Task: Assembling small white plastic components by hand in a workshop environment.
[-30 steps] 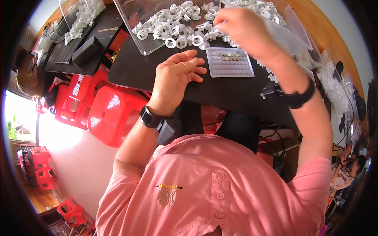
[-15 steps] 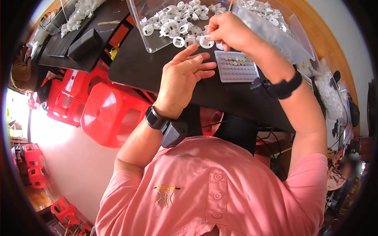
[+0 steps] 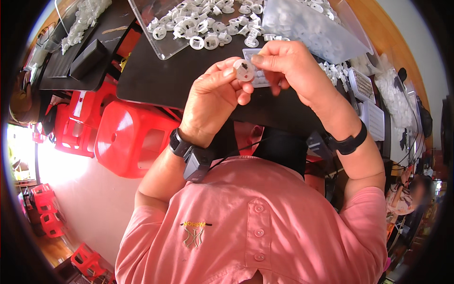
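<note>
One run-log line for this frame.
left hand: pinches white round part | right hand: pinches same part | clear tray of white parts behind, on black table

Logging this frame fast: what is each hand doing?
Left hand: pinching the small white round part.
Right hand: fingertips closed on the same part.

Clear plastic bag (image 3: 314, 28) at 1 o'clock on the black table: large, translucent, frosted, packed with small white parts. Clear open tray (image 3: 165, 45) at 12 o'clock, rectangular, holding loose white ring-shaped parts. Second clear bag (image 3: 82, 19) at 11 o'clock, also white contents. White bagged bundle (image 3: 395, 92) at 2 o'clock, possibly more parts; rim distortion blurs it. No signs or screens visible.
</note>
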A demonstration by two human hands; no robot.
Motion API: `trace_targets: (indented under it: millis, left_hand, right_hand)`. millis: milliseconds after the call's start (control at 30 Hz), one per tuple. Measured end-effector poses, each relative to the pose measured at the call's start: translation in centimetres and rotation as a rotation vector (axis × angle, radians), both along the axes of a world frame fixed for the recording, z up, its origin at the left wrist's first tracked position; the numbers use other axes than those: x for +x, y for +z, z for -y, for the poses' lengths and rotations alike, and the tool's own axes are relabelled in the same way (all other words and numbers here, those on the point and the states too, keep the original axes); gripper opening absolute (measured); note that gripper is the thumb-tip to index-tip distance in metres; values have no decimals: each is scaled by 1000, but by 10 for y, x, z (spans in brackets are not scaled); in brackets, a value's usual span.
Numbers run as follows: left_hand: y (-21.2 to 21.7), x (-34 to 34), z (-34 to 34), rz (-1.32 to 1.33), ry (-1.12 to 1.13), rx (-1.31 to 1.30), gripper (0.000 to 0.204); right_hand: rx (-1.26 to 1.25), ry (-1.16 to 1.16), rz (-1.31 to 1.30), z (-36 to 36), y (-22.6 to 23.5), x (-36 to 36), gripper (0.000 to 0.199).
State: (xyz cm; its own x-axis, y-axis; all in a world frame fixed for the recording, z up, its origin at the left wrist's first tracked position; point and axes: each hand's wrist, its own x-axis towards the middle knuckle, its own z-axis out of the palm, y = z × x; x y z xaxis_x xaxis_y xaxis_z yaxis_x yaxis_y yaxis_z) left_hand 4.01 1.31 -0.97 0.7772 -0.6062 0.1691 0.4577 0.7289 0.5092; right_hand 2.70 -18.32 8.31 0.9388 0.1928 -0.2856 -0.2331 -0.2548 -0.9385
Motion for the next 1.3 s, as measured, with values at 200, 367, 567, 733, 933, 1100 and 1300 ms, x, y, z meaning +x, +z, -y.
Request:
trace_targets:
  millis: [200,367,567,733,933,1100,1300]
  left_hand:
    - [-2,-5,-1,-87,-4,-74,22]
    - [-6,-13,10,-109,33,-64,19]
    - [-4,-20,12,-122,4,-69,11]
    - [7,-25,14,-119,-4,111,12]
    - [-4,-22,6,-34,62,86,21]
    - [-2,-20,5,-97,44,93,35]
    - [-4,-19,3,-35,24,160,36]
  right_hand:
    - [-122,-94,576,2,-18,-24,19]
    - [-424,-95,920,-19,-22,-39,29]
    - [-372,-37,928,-18,-21,-46,21]
    - [-324,37,893,-10,-21,-45,23]
    - [-283,70,756,3,-9,-38,10]
    - [-768,-139,782,34,-32,1,9]
    - [-846,-33,723,31,-50,25,13]
